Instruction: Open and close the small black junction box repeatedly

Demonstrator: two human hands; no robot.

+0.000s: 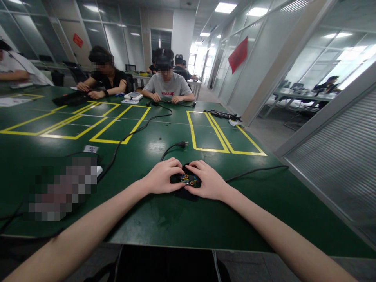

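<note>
Between my two hands is a small circuit board (188, 179) with ring-shaped yellow parts, set among black casing pieces. My left hand (164, 176) curls round its left side, thumb and fingers pressed against the black casing. On the opposite side my right hand (209, 180) grips it the same way, with fingertips at the far edge and thumb at the near edge. A flat black piece (187, 194) lies underneath, close to the table. My fingers cover much of the casing. Just beyond my left hand lies a black power plug (183, 144) on its cord.
Yellow tape rectangles (211, 150) mark the green table (141, 223). A pixelated object (63, 190) lies at left, beside a long black cable (117, 147). Another cord (258, 170) runs right. Black gear (225, 115) rests at the far right. Across sit co-workers (167, 84).
</note>
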